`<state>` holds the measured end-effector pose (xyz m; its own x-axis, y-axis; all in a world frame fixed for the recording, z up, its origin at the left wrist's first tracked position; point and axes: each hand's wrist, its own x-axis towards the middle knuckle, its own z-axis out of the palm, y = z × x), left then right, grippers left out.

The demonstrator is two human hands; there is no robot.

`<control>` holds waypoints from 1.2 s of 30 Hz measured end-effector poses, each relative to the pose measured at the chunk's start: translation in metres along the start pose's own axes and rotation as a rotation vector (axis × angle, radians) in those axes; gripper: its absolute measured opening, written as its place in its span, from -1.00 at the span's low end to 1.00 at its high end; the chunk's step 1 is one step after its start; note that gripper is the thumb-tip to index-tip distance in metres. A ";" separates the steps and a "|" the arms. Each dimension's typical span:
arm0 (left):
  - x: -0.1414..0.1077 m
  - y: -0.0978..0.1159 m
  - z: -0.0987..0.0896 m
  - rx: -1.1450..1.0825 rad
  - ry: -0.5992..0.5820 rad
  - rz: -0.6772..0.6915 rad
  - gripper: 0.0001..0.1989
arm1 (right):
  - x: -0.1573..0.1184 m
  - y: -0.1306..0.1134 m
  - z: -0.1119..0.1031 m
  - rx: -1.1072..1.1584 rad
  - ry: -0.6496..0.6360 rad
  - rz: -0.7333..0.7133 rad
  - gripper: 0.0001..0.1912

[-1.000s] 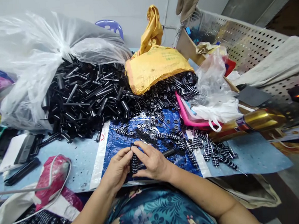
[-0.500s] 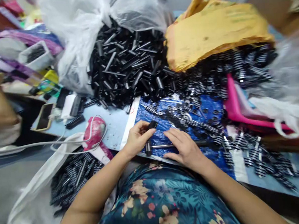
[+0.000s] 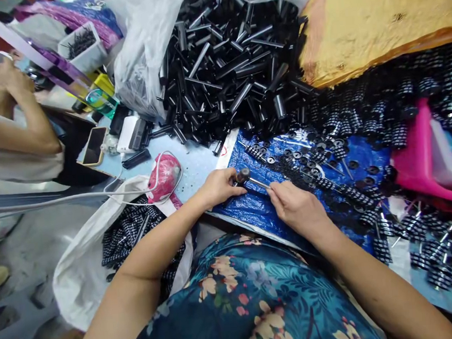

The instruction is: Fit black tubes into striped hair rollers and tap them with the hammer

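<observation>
My right hand (image 3: 296, 206) is closed around the handle of a hammer (image 3: 258, 183), whose dark head (image 3: 243, 175) is at the fingertips of my left hand. My left hand (image 3: 221, 186) pinches a small black cylindrical piece (image 3: 234, 183), mostly hidden by the fingers and the hammer head. Both hands are over a blue plastic sheet (image 3: 252, 209) near the table's front edge. Black washer-like discs (image 3: 297, 155) and black-and-white studded rollers (image 3: 353, 194) lie on the sheet beyond and to the right of my right hand.
Black tubes (image 3: 238, 65) form a heap at the back, beside a yellow sack (image 3: 386, 24). A pink bin (image 3: 426, 160) stands right. At left are a phone (image 3: 95, 146), a pink bundle (image 3: 164, 176) with a white cable, and an open white bag (image 3: 75, 283) of studded pieces. Another person's arm (image 3: 24, 116) is far left.
My right hand, open over the hammer lying on the sheet before, now grips its handle. The hammer head has been raised to the piece in my left hand. The view has shifted.
</observation>
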<state>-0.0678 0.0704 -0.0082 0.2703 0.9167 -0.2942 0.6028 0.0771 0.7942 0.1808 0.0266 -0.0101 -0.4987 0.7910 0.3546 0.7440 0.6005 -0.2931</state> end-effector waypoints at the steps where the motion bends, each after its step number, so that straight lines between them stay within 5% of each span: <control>1: 0.002 -0.001 -0.001 0.002 -0.012 0.009 -0.72 | 0.001 -0.003 0.000 0.010 0.011 -0.015 -0.80; 5: 0.014 -0.005 -0.003 0.032 -0.086 0.004 -0.64 | 0.000 -0.019 -0.003 0.152 0.113 -0.182 -0.76; 9: 0.022 0.000 0.001 0.084 -0.072 0.002 -0.61 | -0.005 -0.031 0.003 0.074 -0.034 -0.290 -0.81; 12: 0.003 0.005 -0.023 0.186 -0.084 0.032 -0.71 | -0.015 -0.021 0.003 0.124 0.033 -0.281 -0.72; 14: -0.025 0.004 -0.057 0.215 -0.258 0.041 -0.76 | -0.024 -0.009 0.000 0.151 0.075 -0.248 -0.66; 16: -0.054 0.000 -0.094 0.176 -0.634 0.017 -0.72 | -0.030 0.001 -0.002 0.122 0.053 -0.198 -0.69; 17: -0.065 -0.003 -0.109 0.156 -0.679 -0.022 -0.68 | -0.032 0.003 -0.002 0.101 0.029 -0.169 -0.73; 18: -0.070 -0.005 -0.118 0.169 -0.662 -0.039 -0.63 | -0.031 0.004 -0.001 0.087 0.001 -0.144 -0.79; 20: -0.064 -0.008 -0.117 0.278 -0.436 0.018 -0.57 | -0.024 -0.001 0.002 0.086 -0.060 -0.123 -0.84; 24: -0.008 -0.002 -0.071 0.589 0.164 0.227 -0.58 | -0.004 -0.001 0.003 0.163 -0.136 -0.127 -0.72; 28: 0.025 -0.008 -0.048 0.825 0.181 0.180 -0.58 | 0.008 0.044 -0.018 0.269 0.030 0.147 -0.77; 32: 0.016 -0.024 -0.060 0.840 0.222 0.012 -0.60 | 0.034 0.123 -0.037 0.140 0.310 0.602 -0.75; 36: 0.013 -0.023 -0.068 0.816 0.226 -0.172 -0.63 | 0.072 0.179 -0.037 0.016 0.396 0.829 -0.61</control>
<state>-0.1297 0.1069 0.0058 0.0220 0.9808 -0.1937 0.9957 -0.0040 0.0928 0.2945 0.1870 -0.0045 0.3829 0.8727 0.3031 0.7878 -0.1371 -0.6005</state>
